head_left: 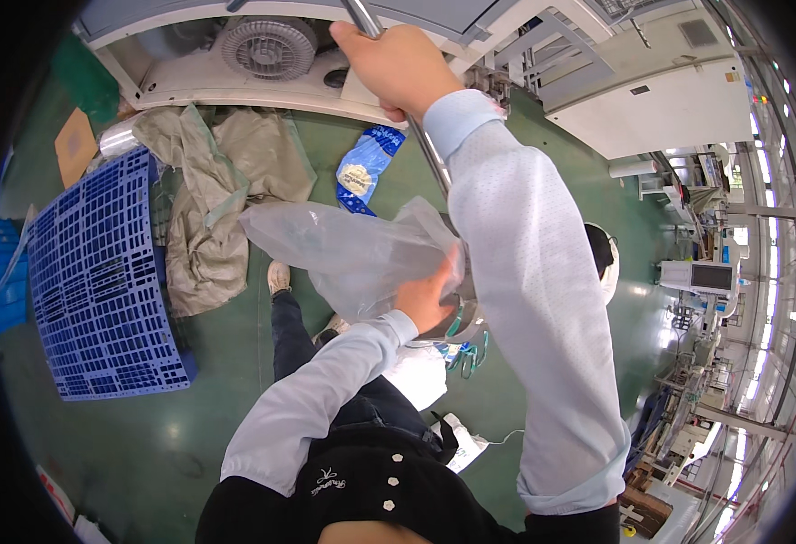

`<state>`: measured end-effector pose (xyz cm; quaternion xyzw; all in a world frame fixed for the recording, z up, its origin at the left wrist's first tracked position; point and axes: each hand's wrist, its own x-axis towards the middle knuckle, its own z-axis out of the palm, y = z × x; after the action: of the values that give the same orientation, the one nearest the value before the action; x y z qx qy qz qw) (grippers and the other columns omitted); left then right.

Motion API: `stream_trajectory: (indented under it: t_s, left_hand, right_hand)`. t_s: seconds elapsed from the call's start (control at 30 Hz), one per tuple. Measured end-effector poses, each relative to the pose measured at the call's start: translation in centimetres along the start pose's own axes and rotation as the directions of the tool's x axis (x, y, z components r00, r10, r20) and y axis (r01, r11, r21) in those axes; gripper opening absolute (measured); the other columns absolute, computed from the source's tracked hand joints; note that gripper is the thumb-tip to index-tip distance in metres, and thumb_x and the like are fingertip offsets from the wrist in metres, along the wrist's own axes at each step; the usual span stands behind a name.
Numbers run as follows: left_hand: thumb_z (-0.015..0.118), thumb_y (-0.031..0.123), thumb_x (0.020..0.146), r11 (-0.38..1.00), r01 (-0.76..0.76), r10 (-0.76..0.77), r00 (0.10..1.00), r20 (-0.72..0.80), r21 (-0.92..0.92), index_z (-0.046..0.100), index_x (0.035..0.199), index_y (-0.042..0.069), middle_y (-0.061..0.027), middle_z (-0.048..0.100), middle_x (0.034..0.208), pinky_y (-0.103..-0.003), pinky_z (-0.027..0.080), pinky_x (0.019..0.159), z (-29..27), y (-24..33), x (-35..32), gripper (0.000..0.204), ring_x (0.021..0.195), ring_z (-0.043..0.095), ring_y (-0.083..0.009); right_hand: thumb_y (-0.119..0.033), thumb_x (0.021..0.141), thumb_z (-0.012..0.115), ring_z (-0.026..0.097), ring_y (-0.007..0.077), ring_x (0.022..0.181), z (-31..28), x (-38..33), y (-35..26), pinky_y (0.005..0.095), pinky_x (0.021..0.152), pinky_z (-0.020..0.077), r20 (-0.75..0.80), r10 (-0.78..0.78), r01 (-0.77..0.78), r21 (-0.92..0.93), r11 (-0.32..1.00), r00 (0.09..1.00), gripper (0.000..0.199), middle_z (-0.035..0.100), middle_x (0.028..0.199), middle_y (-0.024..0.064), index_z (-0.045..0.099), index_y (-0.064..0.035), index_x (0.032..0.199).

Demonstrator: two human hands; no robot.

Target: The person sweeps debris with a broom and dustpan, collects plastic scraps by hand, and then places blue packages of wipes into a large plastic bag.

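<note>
My right hand [402, 72] is closed round a shiny metal pole [429, 154], which slants down from the top of the view. The pole's lower part is hidden behind my right sleeve. Lower down, my left hand [425, 301] grips a translucent plastic bag [352, 249] near its right end; some of its fingers are covered by the film. The bag spreads loosely out to the left, over the floor and my feet. Beside my left hand, green cord-like loops [470, 355] hang near a white bag [416, 374].
A white machine frame with a round finned motor [269, 50] stands ahead. To the left are a blue plastic pallet [98, 281] and crumpled beige woven sacks [207, 236]. A blue printed bag [369, 168] lies on the green floor. Workbenches and a monitor [712, 276] stand at right.
</note>
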<state>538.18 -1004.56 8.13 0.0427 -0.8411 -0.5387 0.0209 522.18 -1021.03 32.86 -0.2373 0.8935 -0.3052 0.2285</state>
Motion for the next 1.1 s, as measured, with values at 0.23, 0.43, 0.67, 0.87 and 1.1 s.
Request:
stream_trajectory:
  t_s: [0.23, 0.43, 0.67, 0.87, 1.1]
  left_hand:
    - [0.065, 0.017, 0.073, 0.997, 0.009, -0.027, 0.974, -0.225, -0.079, 0.013, 0.142, 0.030, -0.0163, 0.064, 0.087, -0.045, 0.048, 0.065, -0.5, -0.9, -0.4, 0.088, 0.074, 0.061, -0.0377]
    - [0.062, 0.011, 0.070, 0.957, 0.230, -0.220, 0.972, -0.079, 0.175, 0.004, 0.143, 0.021, -0.0203, 0.063, 0.082, -0.045, 0.046, 0.066, -6.5, -4.0, -0.1, 0.094, 0.074, 0.060, -0.0392]
    - [0.070, 0.029, 0.065, 0.976, 0.045, -0.021, 0.993, 0.113, -0.215, 0.004, 0.143, 0.011, -0.0199, 0.062, 0.093, -0.039, 0.046, 0.076, 1.0, -3.9, 0.3, 0.104, 0.085, 0.061, -0.0342]
    - [0.070, 0.033, 0.069, 0.965, 0.193, -0.172, 0.977, 0.127, -0.178, 0.009, 0.142, 0.008, -0.0155, 0.063, 0.093, -0.037, 0.047, 0.075, 1.7, 0.0, 0.4, 0.099, 0.084, 0.061, -0.0329]
    - [0.071, 0.036, 0.069, 0.962, 0.254, -0.250, 0.967, 0.057, -0.103, 0.009, 0.141, 0.007, -0.0183, 0.063, 0.097, -0.038, 0.047, 0.075, 1.8, -1.7, -0.1, 0.100, 0.087, 0.061, -0.0335]
  right_hand:
    - [-0.051, 0.083, 0.049, 0.045, 0.0199, 0.033, 0.1, 0.0, 1.3, 0.0337, 0.036, 0.0387, -0.018, -0.050, 0.050, 0.032, 0.998, 0.999, 0.061, 0.044, 0.042, 0.0089, 0.046, 0.0015, 0.053]
    - [-0.052, 0.082, 0.051, 0.047, 0.0204, 0.034, -1.5, 0.1, 3.7, 0.0342, 0.037, 0.0393, -0.101, -0.012, 0.014, 0.017, 1.000, 0.995, 0.062, 0.045, 0.042, 0.0093, 0.049, 0.0031, 0.055]
    - [-0.048, 0.084, 0.048, 0.062, 0.0345, 0.080, 0.6, 0.4, 1.2, 0.0383, 0.077, 0.0486, -0.022, -0.055, 0.052, -0.113, 0.992, 0.998, 0.056, 0.064, 0.076, 0.0207, 0.065, 0.0049, 0.079]
    - [-0.051, 0.084, 0.050, 0.049, 0.0224, 0.039, 2.1, 1.3, 3.5, 0.0338, 0.042, 0.0437, -0.088, -0.145, 0.141, -0.060, 0.988, 0.985, 0.060, 0.050, 0.049, 0.0117, 0.056, 0.0048, 0.062]
    - [-0.051, 0.084, 0.049, 0.055, 0.0250, 0.043, 2.8, 1.5, 3.6, 0.0350, 0.046, 0.0481, -0.073, -0.146, 0.135, -0.131, 0.982, 0.987, 0.061, 0.056, 0.055, 0.0148, 0.061, 0.0062, 0.069]
